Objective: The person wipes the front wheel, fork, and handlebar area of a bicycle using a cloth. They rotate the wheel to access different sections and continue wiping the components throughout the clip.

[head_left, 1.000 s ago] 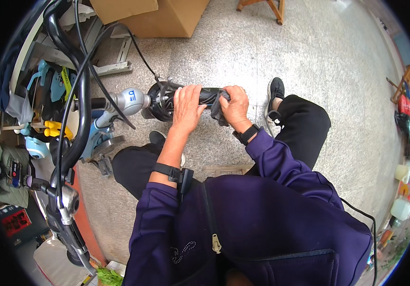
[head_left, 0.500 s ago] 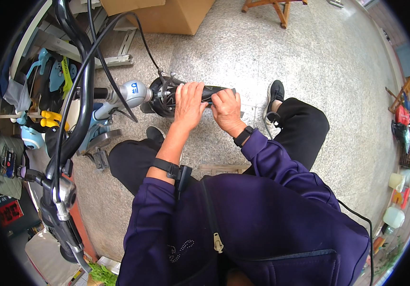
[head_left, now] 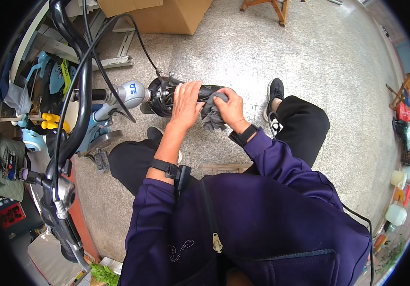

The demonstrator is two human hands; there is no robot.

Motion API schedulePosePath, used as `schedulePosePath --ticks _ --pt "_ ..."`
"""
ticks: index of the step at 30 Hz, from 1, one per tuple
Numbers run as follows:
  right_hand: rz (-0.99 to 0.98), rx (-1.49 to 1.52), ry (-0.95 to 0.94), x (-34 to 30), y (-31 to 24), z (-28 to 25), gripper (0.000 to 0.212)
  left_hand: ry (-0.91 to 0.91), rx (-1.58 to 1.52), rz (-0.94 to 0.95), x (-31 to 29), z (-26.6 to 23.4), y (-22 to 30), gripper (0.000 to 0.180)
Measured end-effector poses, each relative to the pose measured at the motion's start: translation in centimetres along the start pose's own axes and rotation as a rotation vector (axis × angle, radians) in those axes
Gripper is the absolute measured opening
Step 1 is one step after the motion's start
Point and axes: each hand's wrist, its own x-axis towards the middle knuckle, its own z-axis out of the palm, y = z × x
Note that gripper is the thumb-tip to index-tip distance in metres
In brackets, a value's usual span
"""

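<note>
The left hand (head_left: 186, 102) is lying flat on the black bicycle saddle (head_left: 186, 93), fingers released and spread over its top, much as a second ago. The right hand (head_left: 231, 107), fingers clenched on a grey rag (head_left: 211, 117), is now pressing it against the saddle's right end, lower than before. The saddle is sitting above the knees at twelve o'clock. Farther off, a plain brown cardboard box (head_left: 167, 12) is standing on the floor (head_left: 319, 52) at twelve o'clock.
</note>
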Motion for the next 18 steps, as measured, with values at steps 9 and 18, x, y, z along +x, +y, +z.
schedulePosePath --ticks 9,18 --pt "0.236 0.169 0.031 -1.4 -0.5 4.1 0.012 0.006 -0.006 0.030 0.0 -0.2 -0.3 0.070" --pt "0.399 0.251 0.154 0.7 -0.2 2.3 0.012 0.023 -0.044 0.017 -0.1 0.0 -0.4 0.069"
